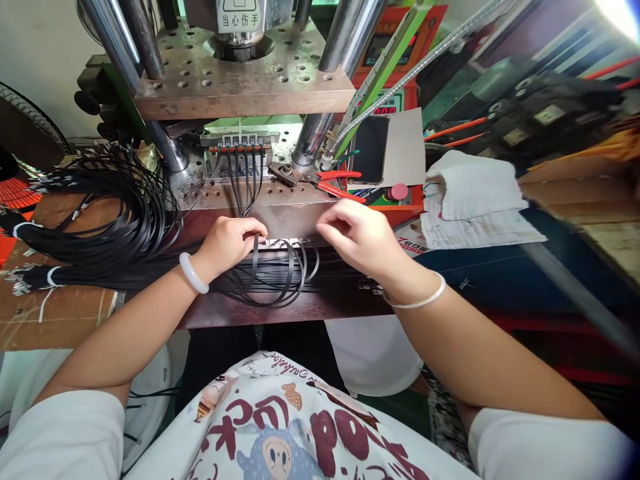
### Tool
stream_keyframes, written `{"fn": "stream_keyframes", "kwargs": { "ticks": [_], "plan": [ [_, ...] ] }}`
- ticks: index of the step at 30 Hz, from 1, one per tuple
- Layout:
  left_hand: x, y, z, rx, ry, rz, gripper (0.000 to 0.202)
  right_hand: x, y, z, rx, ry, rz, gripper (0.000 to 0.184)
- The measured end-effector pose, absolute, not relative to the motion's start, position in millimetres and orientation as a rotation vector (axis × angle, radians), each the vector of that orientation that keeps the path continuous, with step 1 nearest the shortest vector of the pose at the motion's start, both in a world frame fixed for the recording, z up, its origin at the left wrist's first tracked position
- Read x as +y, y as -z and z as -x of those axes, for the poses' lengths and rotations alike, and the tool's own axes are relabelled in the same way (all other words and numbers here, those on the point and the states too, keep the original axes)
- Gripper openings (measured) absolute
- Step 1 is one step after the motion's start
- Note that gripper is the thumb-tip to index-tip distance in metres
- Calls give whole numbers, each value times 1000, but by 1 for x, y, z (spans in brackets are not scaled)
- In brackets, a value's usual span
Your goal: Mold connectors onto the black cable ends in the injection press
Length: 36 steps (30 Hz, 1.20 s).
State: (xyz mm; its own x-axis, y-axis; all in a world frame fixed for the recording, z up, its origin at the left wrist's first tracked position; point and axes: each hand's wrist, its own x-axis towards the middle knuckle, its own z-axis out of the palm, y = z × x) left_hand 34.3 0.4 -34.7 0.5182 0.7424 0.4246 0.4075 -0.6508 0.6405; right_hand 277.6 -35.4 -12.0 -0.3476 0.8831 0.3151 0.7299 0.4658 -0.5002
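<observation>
My left hand point(227, 243) is curled into a loose fist around a black flat cable point(256, 257) at the front edge of the metal press table point(280, 213). My right hand point(357, 233) hovers just to the right, fingers bent and pinched over the shiny cable ends near the same edge; what it grips is too small to make out. Several black cables point(280, 280) loop below both hands. More cables run up from my left hand into the mould fixture point(240, 143) under the press plate point(240, 73).
A big bundle of black cables point(110, 220) lies at left on cardboard. Red-handled pliers point(330, 183) rest on the table at right, beside a phone point(370, 150), a red button point(399, 191) and a folded white cloth point(470, 187). Steel columns point(320, 133) flank the mould.
</observation>
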Motion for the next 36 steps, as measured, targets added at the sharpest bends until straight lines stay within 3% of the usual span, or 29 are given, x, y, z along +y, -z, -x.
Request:
{"fn": "stream_keyframes", "kwargs": {
  "ticks": [4,11,16,21,29,32,36],
  "plan": [
    [-3,34,-35,918,-850,-2605,20,-68,37,-296,-2322,-302,1297,14],
    [-9,38,-38,899,-745,-2868,26,-74,50,-272,-2485,263,1253,24],
    [-5,31,-29,924,-844,-2527,26,-76,41,-278,-2454,149,1251,24],
    [-2,21,-15,1020,-1037,-2245,27,-78,47,-260,-2424,270,1243,24],
    [-2,19,-10,1119,-1143,-2273,24,-81,41,-276,-2646,373,1152,31],
    [-2,18,-11,1131,-974,-2426,23,-83,32,-309,-2664,321,1232,28],
    [-4,19,-16,1013,-466,-2833,17,-78,20,-335,-2581,340,1548,23]
  ]
}}
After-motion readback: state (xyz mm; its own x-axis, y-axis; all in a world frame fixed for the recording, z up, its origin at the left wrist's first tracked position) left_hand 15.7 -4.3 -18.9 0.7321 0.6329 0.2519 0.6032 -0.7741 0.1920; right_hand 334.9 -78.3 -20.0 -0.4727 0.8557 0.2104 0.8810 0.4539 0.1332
